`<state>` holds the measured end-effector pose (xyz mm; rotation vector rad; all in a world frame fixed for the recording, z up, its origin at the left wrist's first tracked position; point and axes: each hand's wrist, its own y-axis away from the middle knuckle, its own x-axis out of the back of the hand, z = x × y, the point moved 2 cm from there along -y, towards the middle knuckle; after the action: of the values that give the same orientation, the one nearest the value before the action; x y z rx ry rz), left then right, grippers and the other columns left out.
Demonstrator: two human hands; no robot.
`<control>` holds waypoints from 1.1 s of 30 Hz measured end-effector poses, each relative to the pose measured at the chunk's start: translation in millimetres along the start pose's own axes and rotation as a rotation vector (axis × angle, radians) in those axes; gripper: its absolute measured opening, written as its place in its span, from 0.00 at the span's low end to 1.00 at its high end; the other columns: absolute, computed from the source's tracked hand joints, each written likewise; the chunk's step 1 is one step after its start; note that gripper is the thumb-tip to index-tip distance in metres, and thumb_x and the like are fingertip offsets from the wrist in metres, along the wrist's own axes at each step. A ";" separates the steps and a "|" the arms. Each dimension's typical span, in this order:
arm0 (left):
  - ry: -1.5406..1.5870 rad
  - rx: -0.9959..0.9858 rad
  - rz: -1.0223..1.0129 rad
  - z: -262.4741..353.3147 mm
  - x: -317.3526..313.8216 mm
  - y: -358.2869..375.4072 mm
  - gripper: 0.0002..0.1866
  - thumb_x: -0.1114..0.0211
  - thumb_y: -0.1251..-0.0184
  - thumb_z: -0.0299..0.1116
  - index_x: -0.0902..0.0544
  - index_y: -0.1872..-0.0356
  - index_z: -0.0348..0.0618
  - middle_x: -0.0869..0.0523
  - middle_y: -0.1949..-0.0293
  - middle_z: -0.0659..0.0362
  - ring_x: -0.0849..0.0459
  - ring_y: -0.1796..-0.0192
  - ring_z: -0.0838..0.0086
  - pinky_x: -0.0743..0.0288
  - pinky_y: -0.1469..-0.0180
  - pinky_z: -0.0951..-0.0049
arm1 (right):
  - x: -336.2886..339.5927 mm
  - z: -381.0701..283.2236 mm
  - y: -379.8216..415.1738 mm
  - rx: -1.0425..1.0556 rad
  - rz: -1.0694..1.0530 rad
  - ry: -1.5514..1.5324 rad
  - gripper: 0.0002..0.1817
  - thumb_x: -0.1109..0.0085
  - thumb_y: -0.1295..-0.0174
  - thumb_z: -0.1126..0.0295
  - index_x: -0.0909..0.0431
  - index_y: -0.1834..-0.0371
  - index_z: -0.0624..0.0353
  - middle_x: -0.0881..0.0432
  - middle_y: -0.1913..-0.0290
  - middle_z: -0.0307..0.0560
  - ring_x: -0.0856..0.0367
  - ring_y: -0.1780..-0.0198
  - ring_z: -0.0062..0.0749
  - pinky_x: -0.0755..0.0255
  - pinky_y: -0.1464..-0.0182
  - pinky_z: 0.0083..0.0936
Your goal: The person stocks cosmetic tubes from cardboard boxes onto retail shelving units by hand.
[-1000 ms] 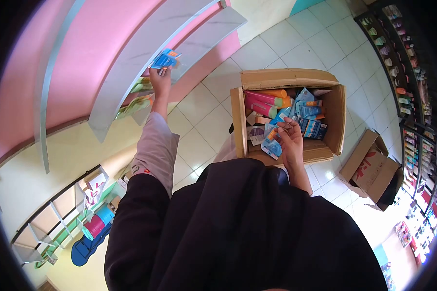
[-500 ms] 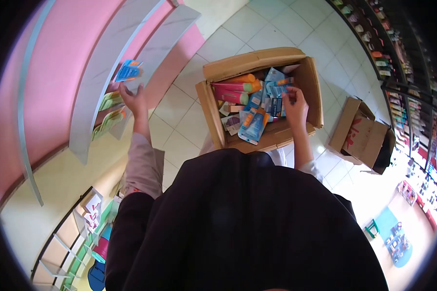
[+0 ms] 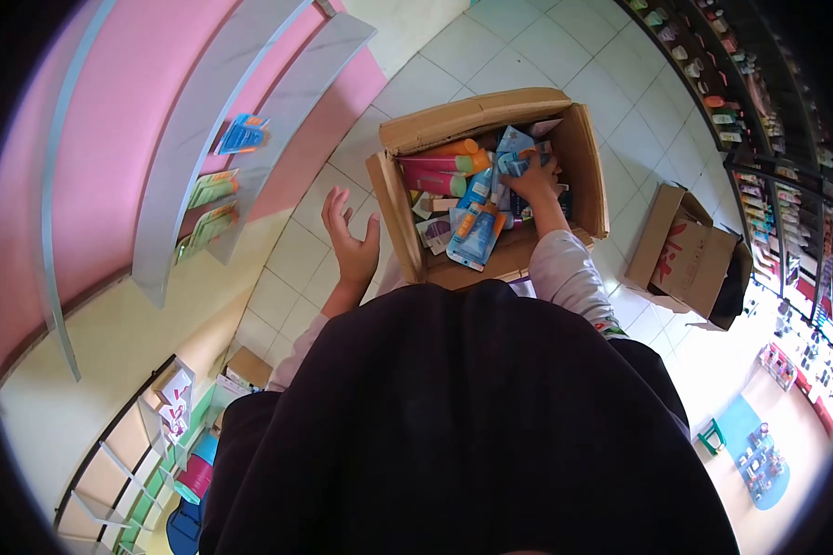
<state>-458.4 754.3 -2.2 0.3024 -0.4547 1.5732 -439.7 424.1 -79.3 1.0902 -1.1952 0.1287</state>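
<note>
An open cardboard box [image 3: 590, 176] in front of me holds several blue packs, pink tubes [image 3: 435, 180] and orange-capped tubes. My right hand [image 3: 539, 183] reaches inside it, fingers bent round a blue pack [image 3: 512, 165] near the far side. A blue and orange pack [image 3: 477, 236] lies on top of the pile nearer to me. My left hand [image 3: 350, 240] is raised between the box and the shelf, fingers spread, with nothing in it. On the shelf [image 3: 292, 106] at left stand blue packs [image 3: 242, 135] and green packs [image 3: 215, 188].
A second cardboard box [image 3: 685, 254] sits on the tiled floor to the right. Racks full of products [image 3: 727, 111] line the far right. Another shelf unit [image 3: 120, 462] stands at lower left, and a green stool [image 3: 711, 435] is at lower right.
My left hand has drawn back from the shelf packs toward the box and opened. My right hand has moved deeper into the box, and its fingers have closed further over the blue pack.
</note>
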 end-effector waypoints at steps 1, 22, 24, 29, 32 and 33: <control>0.007 0.004 -0.005 3.6 0.5 0.0 0.29 0.36 0.46 0.24 0.35 0.41 0.42 0.41 0.36 0.51 0.38 0.36 0.60 0.35 0.41 0.62 | -0.7 0.0 -0.3 0.020 0.027 0.016 0.51 0.29 0.62 0.46 0.46 0.35 0.47 0.60 0.29 0.56 0.43 0.33 0.61 0.41 0.37 0.48; 0.205 -0.039 -0.362 48.5 -20.7 -9.4 0.25 0.38 0.44 0.20 0.33 0.43 0.37 0.23 0.50 0.50 0.23 0.47 0.62 0.31 0.44 0.67 | 41.1 -81.8 178.8 0.707 -0.673 -1.364 0.28 0.40 0.41 0.63 0.38 0.39 0.60 0.25 0.49 0.45 0.23 0.51 0.36 0.30 0.50 0.32; 0.263 0.010 -0.373 25.3 -4.1 -3.6 0.25 0.37 0.44 0.21 0.32 0.44 0.37 0.22 0.51 0.50 0.22 0.48 0.62 0.31 0.44 0.67 | 28.9 -104.0 184.2 0.958 -0.164 -1.003 0.31 0.36 0.47 0.68 0.36 0.40 0.59 0.24 0.50 0.49 0.22 0.54 0.40 0.28 0.53 0.33; 0.168 -0.012 -0.337 13.2 37.8 0.9 0.30 0.32 0.47 0.24 0.34 0.41 0.35 0.24 0.47 0.49 0.25 0.42 0.62 0.33 0.41 0.67 | 10.4 -144.7 187.2 1.055 0.073 -0.862 0.29 0.31 0.55 0.69 0.30 0.47 0.60 0.21 0.57 0.55 0.19 0.58 0.45 0.25 0.57 0.34; 0.134 0.132 -0.157 15.3 67.3 -5.8 0.35 0.33 0.46 0.26 0.40 0.37 0.38 0.35 0.36 0.50 0.32 0.36 0.61 0.34 0.40 0.63 | 18.3 -182.5 166.2 1.036 0.190 -1.032 0.27 0.32 0.55 0.69 0.30 0.50 0.62 0.21 0.59 0.55 0.19 0.59 0.43 0.24 0.61 0.31; 0.138 0.171 -0.128 9.1 78.5 -5.2 0.36 0.33 0.46 0.26 0.40 0.37 0.39 0.36 0.36 0.51 0.32 0.37 0.61 0.34 0.40 0.62 | 24.7 -199.7 156.5 1.020 0.248 -1.025 0.26 0.32 0.55 0.70 0.30 0.51 0.62 0.21 0.59 0.54 0.19 0.59 0.43 0.24 0.61 0.32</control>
<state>-458.5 819.7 42.5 0.3441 -0.1907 1.4990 -387.4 640.6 44.7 2.0018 -2.3059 0.4368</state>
